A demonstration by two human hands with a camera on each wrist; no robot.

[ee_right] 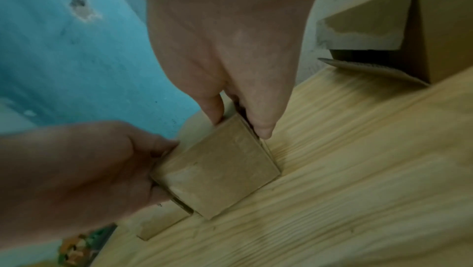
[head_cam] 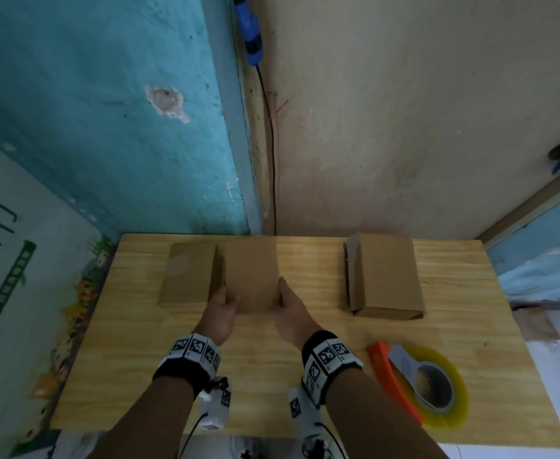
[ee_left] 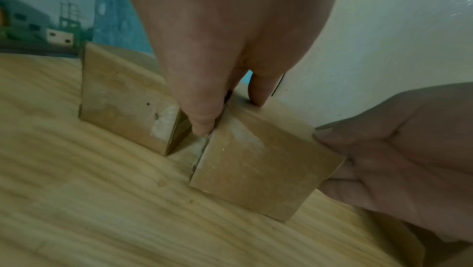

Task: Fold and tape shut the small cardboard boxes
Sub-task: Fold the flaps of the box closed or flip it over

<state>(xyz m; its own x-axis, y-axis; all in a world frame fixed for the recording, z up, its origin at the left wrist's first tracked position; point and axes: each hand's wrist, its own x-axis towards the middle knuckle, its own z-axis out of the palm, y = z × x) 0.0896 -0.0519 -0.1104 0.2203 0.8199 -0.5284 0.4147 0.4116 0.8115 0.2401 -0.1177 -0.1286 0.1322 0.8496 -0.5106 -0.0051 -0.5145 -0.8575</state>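
Left hand (head_cam: 220,309) and right hand (head_cam: 291,313) each grip a near corner of the middle box (head_cam: 252,276), thumbs on top, fingers curled at the sides (end looks taped in the wrist views). It sits on the wooden table (head_cam: 305,359), just beside a closed box (head_cam: 189,273) on its left. Open-flapped box (head_cam: 386,276) well apart at right; tape dispenser (head_cam: 417,382) near the front right.

On the desk (head_cam: 305,352): middle box (head_cam: 251,276) at 12 o'clock, second box (head_cam: 189,276) touching its left, third box (head_cam: 386,276) at 2, tape dispenser (head_cam: 417,385) at 4.
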